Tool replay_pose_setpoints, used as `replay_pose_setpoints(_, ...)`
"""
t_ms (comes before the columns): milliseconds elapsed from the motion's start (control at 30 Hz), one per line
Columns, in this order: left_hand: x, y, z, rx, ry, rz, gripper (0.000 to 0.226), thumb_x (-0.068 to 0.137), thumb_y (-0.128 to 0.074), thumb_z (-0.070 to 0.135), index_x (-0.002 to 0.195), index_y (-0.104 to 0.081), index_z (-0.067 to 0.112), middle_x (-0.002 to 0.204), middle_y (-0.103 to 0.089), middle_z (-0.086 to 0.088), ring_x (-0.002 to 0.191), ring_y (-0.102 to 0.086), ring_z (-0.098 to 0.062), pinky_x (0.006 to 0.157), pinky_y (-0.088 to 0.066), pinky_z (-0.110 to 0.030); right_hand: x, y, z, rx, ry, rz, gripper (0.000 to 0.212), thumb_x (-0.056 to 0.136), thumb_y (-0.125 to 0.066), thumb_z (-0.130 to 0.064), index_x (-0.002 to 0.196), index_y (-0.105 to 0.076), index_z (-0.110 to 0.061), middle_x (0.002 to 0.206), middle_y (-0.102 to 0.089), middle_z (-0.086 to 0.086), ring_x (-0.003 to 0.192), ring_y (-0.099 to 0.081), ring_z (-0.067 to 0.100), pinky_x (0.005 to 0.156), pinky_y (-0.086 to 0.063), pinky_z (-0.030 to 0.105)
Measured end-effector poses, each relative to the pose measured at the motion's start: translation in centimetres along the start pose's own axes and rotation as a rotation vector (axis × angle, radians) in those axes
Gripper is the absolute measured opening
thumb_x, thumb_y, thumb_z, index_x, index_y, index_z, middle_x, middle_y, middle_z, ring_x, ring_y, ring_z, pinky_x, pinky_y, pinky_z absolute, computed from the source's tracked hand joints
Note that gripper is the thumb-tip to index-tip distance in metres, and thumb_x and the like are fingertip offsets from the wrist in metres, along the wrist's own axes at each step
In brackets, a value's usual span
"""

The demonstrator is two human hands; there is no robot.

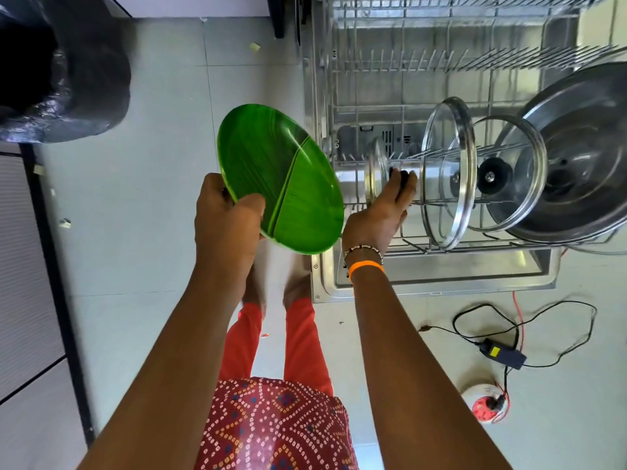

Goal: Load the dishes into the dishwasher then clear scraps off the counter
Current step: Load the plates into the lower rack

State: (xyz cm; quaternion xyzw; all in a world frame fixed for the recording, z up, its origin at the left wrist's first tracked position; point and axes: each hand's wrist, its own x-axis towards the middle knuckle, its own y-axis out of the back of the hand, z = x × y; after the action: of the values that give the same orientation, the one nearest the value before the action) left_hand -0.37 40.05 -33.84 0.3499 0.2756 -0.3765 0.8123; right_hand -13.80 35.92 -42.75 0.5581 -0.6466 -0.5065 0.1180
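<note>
My left hand [225,215] grips the near rim of a green leaf-patterned plate [281,174], held tilted above the floor just left of the dishwasher. My right hand [383,212] reaches into the pulled-out lower rack [441,245], and its fingers hold the black knob of a small glass lid [375,171] standing on edge. To its right stand a larger glass lid [448,171], another glass lid [509,174] with a black knob, and a big steel pan [583,157].
The open dishwasher door [441,276] lies flat in front of me. A bin lined with a black bag [64,69] stands at the far left. A power adapter [502,352] with cables and a round socket [485,403] lie on the floor at right. Small scraps [254,46] dot the floor.
</note>
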Motion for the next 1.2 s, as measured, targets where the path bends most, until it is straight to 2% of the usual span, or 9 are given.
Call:
replay_pose_setpoints(133, 0.2, 0.4, -0.1, 0.005, -0.010, 0.009, 0.021, 0.054, -0.045, 0.016, 0.074, -0.047, 0.024, 0.077, -0.053, 0.001, 0.075, -0.055, -0.024, 0.081, -0.052, -0.059, 1.3, -1.0, -0.3, -0.065, -0.010, -0.127, 0.083, 0.078, -0.040, 0.022, 0.148, -0.016, -0.017, 0.157, 0.006, 0.007, 0.138, -0.020, 0.033, 0.111, -0.023, 0.043)
replay_pose_setpoints(300, 0.1, 1.1, 0.4, 0.007, -0.021, 0.021, 0.021, 0.055, -0.044, 0.015, 0.074, -0.047, 0.024, 0.075, -0.053, 0.002, 0.073, -0.054, -0.023, 0.081, -0.052, -0.058, 1.9, -1.4, -0.1, -0.071, -0.002, -0.271, 0.093, 0.075, -0.049, 0.017, 0.148, -0.010, -0.024, 0.155, 0.013, 0.006, 0.132, -0.021, 0.041, 0.104, -0.038, 0.049)
replay_pose_setpoints(433, 0.0, 1.3, 0.9, 0.005, -0.034, 0.016, 0.021, 0.055, -0.044, 0.015, 0.074, -0.046, 0.024, 0.075, -0.052, 0.003, 0.072, -0.053, -0.021, 0.082, -0.053, -0.056, 2.5, 1.1, 0.8, 0.135, 0.100, -0.204, 0.088, 0.067, -0.038, 0.028, 0.145, -0.027, -0.013, 0.150, -0.003, 0.014, 0.130, -0.030, 0.033, 0.098, -0.039, 0.013)
replay_pose_setpoints(500, -0.1, 1.1, 1.0, -0.002, -0.033, 0.015, 0.021, 0.055, -0.044, 0.015, 0.074, -0.045, 0.023, 0.075, -0.052, 0.003, 0.070, -0.053, -0.020, 0.079, -0.055, -0.053, 2.7, 2.8, 1.9, 0.232, 0.160, -0.148, 0.081, 0.063, -0.032, 0.032, 0.137, -0.036, 0.000, 0.142, -0.014, 0.020, 0.130, -0.035, 0.032, 0.083, -0.034, -0.007)
replay_pose_setpoints(700, -0.3, -0.2, 0.6, -0.033, -0.016, -0.026, 0.023, 0.054, -0.044, 0.014, 0.076, -0.046, 0.022, 0.076, -0.051, 0.002, 0.069, -0.053, -0.018, 0.076, -0.054, -0.052, 1.1, 4.9, 3.1, 0.277, 0.215, -0.012, 0.081, 0.062, -0.035, 0.031, 0.137, -0.036, 0.002, 0.146, -0.018, 0.020, 0.129, -0.026, 0.014, 0.086, -0.024, -0.011)
replay_pose_setpoints(867, -0.1, -1.3, 0.1, 0.009, -0.047, -0.039, 0.019, 0.052, -0.046, 0.017, 0.071, -0.046, 0.023, 0.071, -0.051, -0.001, 0.070, -0.053, -0.024, 0.077, -0.052, -0.060, 2.4, 4.6, 3.4, 0.262, 0.131, 0.038, 0.078, 0.064, -0.033, 0.028, 0.138, -0.036, 0.001, 0.148, -0.020, 0.019, 0.138, -0.024, 0.026, 0.107, -0.033, 0.018)
replay_pose_setpoints(967, -0.1, -1.6, 0.1, 0.006, -0.069, -0.064, 0.017, 0.053, -0.045, 0.016, 0.068, -0.042, 0.024, 0.068, -0.046, 0.001, 0.070, -0.048, -0.022, 0.077, -0.049, -0.060, 3.0, 4.3, 4.4, 0.210, 0.144, 0.023, 0.075, 0.067, -0.034, 0.027, 0.137, -0.036, 0.003, 0.147, -0.023, 0.020, 0.139, -0.023, 0.027, 0.109, -0.029, 0.012)
replay_pose_setpoints(1067, -0.1, -1.7, 0.4, 0.013, -0.064, -0.076, 0.017, 0.053, -0.045, 0.016, 0.068, -0.041, 0.023, 0.068, -0.045, 0.000, 0.070, -0.047, -0.022, 0.078, -0.050, -0.060, 3.6, 4.5, 5.1, 0.227, 0.142, -0.035, 0.076, 0.067, -0.035, 0.028, 0.138, -0.035, 0.002, 0.148, -0.024, 0.018, 0.140, -0.023, 0.027, 0.107, -0.038, 0.044)
replay_pose_setpoints(1200, 0.1, -1.9, 0.3, 0.036, -0.058, -0.087, 0.017, 0.054, -0.045, 0.016, 0.069, -0.041, 0.024, 0.069, -0.046, -0.001, 0.070, -0.048, -0.023, 0.079, -0.051, -0.062, 3.4, 4.9, 5.5, 0.242, 0.148, -0.060, 0.073, 0.069, -0.036, 0.028, 0.138, -0.036, 0.002, 0.147, -0.025, 0.015, 0.140, -0.023, 0.026, 0.109, -0.035, 0.046)
